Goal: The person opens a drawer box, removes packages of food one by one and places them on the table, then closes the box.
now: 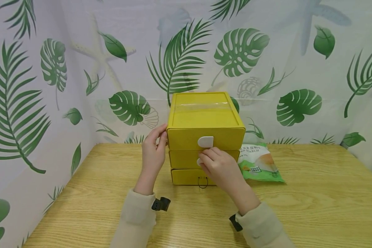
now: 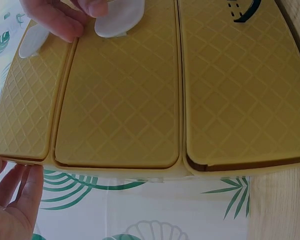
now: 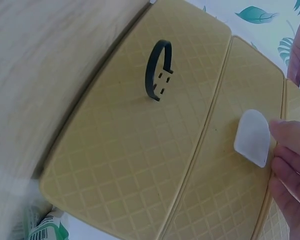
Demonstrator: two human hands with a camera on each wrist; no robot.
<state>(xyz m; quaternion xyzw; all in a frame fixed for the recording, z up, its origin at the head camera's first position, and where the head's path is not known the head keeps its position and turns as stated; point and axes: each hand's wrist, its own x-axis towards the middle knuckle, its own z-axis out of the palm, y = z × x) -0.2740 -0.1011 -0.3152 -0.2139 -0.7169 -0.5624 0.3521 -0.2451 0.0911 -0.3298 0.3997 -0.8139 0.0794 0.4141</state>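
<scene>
A yellow three-drawer box (image 1: 206, 119) stands on the table with its drawer fronts facing me. My left hand (image 1: 154, 148) rests its fairly straight fingers against the box's left side, near the top drawer. At the middle drawer, my right hand (image 1: 221, 168) pinches the edge of a rounded white handle (image 3: 252, 137) with thumb and curled fingers. Part of that handle is hidden by the hand in the head view. Above it, the top drawer carries a similar white handle (image 1: 205, 142). A dark loop handle (image 3: 152, 70) hangs on the bottom drawer.
A green-and-white corn starch bag (image 1: 260, 163) lies on the wooden table (image 1: 313, 206), right beside the box. Clear tape (image 1: 201, 106) crosses the box top. Behind stands a leaf-patterned curtain (image 1: 186, 51). Dark straps with small devices (image 1: 160, 204) sit at both wrists.
</scene>
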